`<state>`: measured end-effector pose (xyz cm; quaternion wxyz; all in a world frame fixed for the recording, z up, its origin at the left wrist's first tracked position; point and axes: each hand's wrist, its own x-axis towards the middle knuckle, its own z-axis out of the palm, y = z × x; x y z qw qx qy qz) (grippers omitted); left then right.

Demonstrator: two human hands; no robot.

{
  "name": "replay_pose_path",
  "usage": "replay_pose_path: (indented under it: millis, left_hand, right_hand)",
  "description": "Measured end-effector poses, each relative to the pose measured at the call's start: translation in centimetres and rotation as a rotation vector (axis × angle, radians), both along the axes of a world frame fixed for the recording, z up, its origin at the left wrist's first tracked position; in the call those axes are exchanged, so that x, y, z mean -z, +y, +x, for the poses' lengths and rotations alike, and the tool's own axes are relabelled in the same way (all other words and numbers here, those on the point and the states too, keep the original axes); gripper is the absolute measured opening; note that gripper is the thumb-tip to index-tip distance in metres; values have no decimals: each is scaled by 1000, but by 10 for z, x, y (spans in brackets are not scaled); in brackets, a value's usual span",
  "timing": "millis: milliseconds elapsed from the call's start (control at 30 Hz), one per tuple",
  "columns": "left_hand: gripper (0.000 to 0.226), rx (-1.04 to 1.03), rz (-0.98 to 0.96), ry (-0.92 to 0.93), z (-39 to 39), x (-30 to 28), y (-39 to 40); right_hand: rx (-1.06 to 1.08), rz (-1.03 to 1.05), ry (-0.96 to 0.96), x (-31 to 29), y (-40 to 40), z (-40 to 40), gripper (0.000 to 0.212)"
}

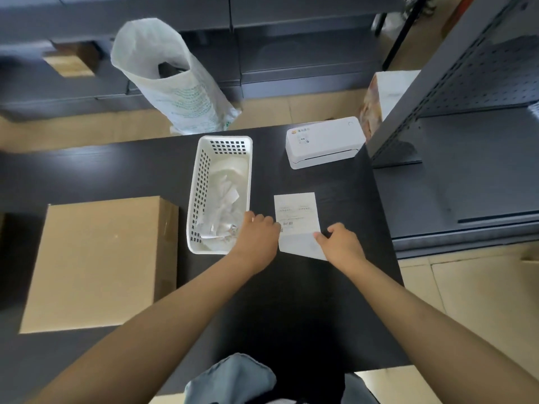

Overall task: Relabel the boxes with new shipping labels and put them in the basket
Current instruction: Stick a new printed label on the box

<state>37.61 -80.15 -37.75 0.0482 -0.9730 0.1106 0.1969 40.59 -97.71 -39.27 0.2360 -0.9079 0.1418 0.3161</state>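
Note:
A white shipping label (297,217) with a barcode lies on the black table (291,301), its near part bent up. My left hand (258,237) has curled fingers on the label's left edge by the barcode. My right hand (341,242) pinches its near right corner. A plain brown cardboard box (96,263) sits at the left, apart from both hands. Between box and label stands a white perforated basket (196,199) holding crumpled paper scraps.
A white label printer (323,142) sits at the table's far right. Grey metal shelving (455,176) stands right beside the table. A white sack (175,83) stands on the floor beyond the basket, and another box (70,64) sits on a far shelf.

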Motion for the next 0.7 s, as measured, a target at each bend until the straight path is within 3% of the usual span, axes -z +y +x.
replay_pose_path:
  millis: [67,233,433,633,700]
  left_hand:
    - [25,-15,-93,21,7,1,-12]
    - [28,-8,-229,34,19,10,-40]
    - [25,-16,-323,-31,17,15,-50]
    - [19,28,-294,-126,15,11,-51]
    - [21,16,-310,-125,15,8,-52]
  right_hand:
    - [254,156,134,7,3,3,56]
    - [547,533,333,19,-3,-1,27]
    - [370,741,428,13,-12,-3,27]
    - [170,750,288,7,-18,-4,10]
    - [116,729,224,6,-21,-4,16]
